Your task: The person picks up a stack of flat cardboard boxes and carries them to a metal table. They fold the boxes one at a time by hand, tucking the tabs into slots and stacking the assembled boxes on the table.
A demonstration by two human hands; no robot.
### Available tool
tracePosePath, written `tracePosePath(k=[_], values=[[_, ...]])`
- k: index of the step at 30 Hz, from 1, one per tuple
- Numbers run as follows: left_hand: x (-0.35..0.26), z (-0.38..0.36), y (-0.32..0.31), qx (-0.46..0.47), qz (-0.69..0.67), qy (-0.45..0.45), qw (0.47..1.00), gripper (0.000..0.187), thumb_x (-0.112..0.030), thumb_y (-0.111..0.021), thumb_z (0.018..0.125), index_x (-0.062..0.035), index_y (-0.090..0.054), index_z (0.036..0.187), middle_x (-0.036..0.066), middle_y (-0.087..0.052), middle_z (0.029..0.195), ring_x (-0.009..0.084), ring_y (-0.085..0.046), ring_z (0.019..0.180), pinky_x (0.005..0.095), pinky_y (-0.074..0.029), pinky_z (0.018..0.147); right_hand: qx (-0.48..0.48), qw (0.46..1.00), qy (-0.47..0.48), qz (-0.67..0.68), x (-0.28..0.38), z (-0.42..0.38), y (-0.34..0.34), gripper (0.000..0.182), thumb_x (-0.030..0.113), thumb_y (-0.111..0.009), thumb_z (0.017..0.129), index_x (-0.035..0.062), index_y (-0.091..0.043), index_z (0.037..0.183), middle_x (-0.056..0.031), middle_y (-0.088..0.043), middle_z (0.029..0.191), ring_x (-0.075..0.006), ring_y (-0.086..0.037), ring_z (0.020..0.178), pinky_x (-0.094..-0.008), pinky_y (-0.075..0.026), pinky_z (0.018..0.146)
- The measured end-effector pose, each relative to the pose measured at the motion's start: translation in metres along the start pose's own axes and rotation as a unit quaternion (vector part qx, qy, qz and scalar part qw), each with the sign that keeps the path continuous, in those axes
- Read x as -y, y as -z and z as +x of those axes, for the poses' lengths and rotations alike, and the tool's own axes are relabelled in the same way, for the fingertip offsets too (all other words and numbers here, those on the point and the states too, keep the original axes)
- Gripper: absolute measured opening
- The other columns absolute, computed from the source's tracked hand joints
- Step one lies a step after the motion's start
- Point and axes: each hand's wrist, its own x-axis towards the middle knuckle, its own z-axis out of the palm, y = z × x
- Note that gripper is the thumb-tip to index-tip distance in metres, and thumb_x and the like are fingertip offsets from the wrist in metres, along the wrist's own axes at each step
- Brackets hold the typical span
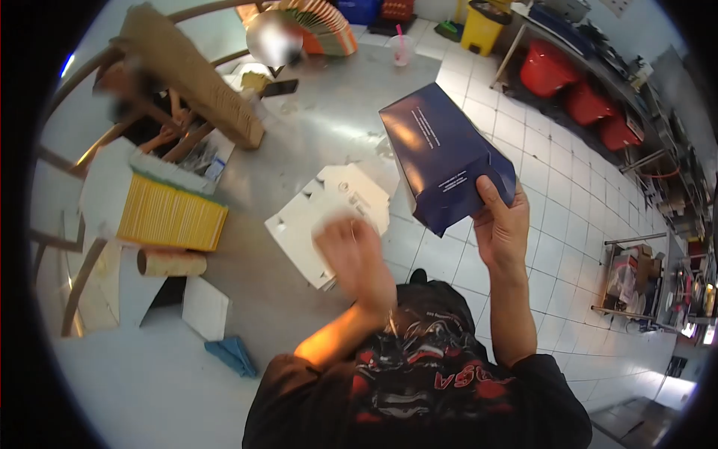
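My right hand grips a dark blue carton by its lower end, with the thumb on the printed face. The carton is held up and tilted, and its near end looks folded, with flaps at the corner. White lines of print run over it. Over the metal table, my left hand is smeared by motion, so its fingers cannot be read. It is apart from the carton. Beneath it lie flat white cardboard blanks with notched edges, partly hidden by that hand.
On the left stand a yellow-striped stack, a cardboard tube and a blue cloth. A long brown carton leans near another person's hands. Farther back are a phone and a plastic cup.
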Motion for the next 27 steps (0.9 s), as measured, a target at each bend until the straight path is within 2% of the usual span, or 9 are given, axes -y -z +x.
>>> tracePosePath(k=[2,4,6,9,12,14,18,23,27], values=[[0.030,-0.047,0.020,0.358,-0.257,-0.171,0.881,0.016,-0.008,-0.048,0.096,-0.0042,-0.053,0.111,0.011,-0.058,0.095,0.0193,-0.055,0.082,0.0323,-0.044,0.074,-0.029,0.998,-0.002,0.062,0.002,0.001,-0.003,0.026,0.010,-0.071,0.090,0.0015,-0.062,0.113,-0.0080,-0.071,0.101,-0.0150,-0.070,0.088,-0.0272,-0.059,0.082],[-0.023,-0.062,0.007,0.575,-0.093,0.088,0.808,0.041,-0.039,-0.058,0.095,-0.0041,-0.050,0.114,0.013,-0.055,0.107,0.0203,-0.055,0.092,0.0319,-0.044,0.080,-0.052,0.991,-0.019,0.124,0.004,-0.001,-0.002,0.023,0.010,-0.068,0.092,0.0028,-0.062,0.113,-0.0080,-0.071,0.101,-0.0154,-0.071,0.089,-0.0282,-0.060,0.084],[0.035,-0.091,-0.008,0.398,-0.157,0.333,0.840,0.060,-0.052,-0.058,0.093,-0.0055,-0.043,0.128,0.010,-0.051,0.119,0.0206,-0.052,0.109,0.0329,-0.042,0.089,-0.055,0.975,-0.032,0.214,0.007,-0.003,-0.001,0.025,0.012,-0.067,0.094,0.0023,-0.060,0.116,-0.0081,-0.070,0.104,-0.0157,-0.071,0.091,-0.0287,-0.060,0.084],[0.039,-0.058,-0.028,0.350,-0.155,0.254,0.888,0.072,-0.052,-0.045,0.100,-0.0056,-0.022,0.150,0.010,-0.039,0.140,0.0226,-0.037,0.132,0.0420,-0.035,0.106,-0.045,0.970,-0.060,0.230,0.016,-0.015,0.003,0.027,0.011,-0.063,0.096,0.0013,-0.058,0.119,-0.0089,-0.069,0.110,-0.0161,-0.069,0.097,-0.0306,-0.059,0.087],[0.001,-0.027,-0.037,0.177,-0.379,0.248,0.874,0.043,-0.032,-0.048,0.103,-0.0087,-0.040,0.139,0.005,-0.052,0.129,0.0174,-0.049,0.123,0.0407,-0.041,0.103,-0.024,0.975,-0.065,0.213,0.016,-0.020,0.012,0.025,0.012,-0.061,0.097,0.0008,-0.059,0.119,-0.0098,-0.070,0.110,-0.0163,-0.070,0.097,-0.0307,-0.059,0.087],[0.009,-0.014,-0.021,0.108,-0.284,0.230,0.925,0.035,-0.030,-0.047,0.103,-0.0115,-0.050,0.133,0.003,-0.059,0.126,0.0178,-0.057,0.112,0.0428,-0.044,0.100,-0.023,0.985,-0.037,0.167,0.016,-0.019,0.019,0.022,0.012,-0.057,0.099,0.0007,-0.062,0.117,-0.0108,-0.071,0.107,-0.0163,-0.071,0.094,-0.0300,-0.060,0.085],[-0.005,0.000,-0.018,0.190,-0.198,0.223,0.935,0.033,-0.024,-0.048,0.104,-0.0101,-0.051,0.134,0.004,-0.060,0.123,0.0138,-0.057,0.110,0.0377,-0.048,0.095,-0.063,0.988,0.129,-0.052,0.002,-0.022,0.025,0.027,0.007,-0.068,0.091,-0.0038,-0.062,0.115,-0.0115,-0.071,0.105,-0.0184,-0.071,0.091,-0.0298,-0.059,0.084],[0.018,-0.009,-0.036,0.197,-0.161,0.090,0.963,0.035,-0.010,-0.050,0.102,-0.0054,-0.047,0.137,0.004,-0.058,0.127,0.0133,-0.056,0.115,0.0346,-0.047,0.099,-0.025,0.999,-0.017,0.039,-0.026,-0.039,0.011,0.026,-0.002,-0.078,0.080,-0.0022,-0.069,0.105,-0.0080,-0.071,0.099,-0.0141,-0.066,0.089,-0.0284,-0.053,0.082],[0.021,0.002,-0.035,0.131,-0.221,0.049,0.965,0.030,-0.008,-0.050,0.101,-0.0011,-0.052,0.130,0.008,-0.063,0.117,0.0158,-0.061,0.106,0.0344,-0.050,0.097,0.021,0.995,-0.022,0.092,-0.025,-0.039,0.017,0.015,0.011,-0.068,0.093,-0.0024,-0.068,0.100,-0.0086,-0.071,0.097,-0.0147,-0.065,0.087,-0.0292,-0.053,0.080]])
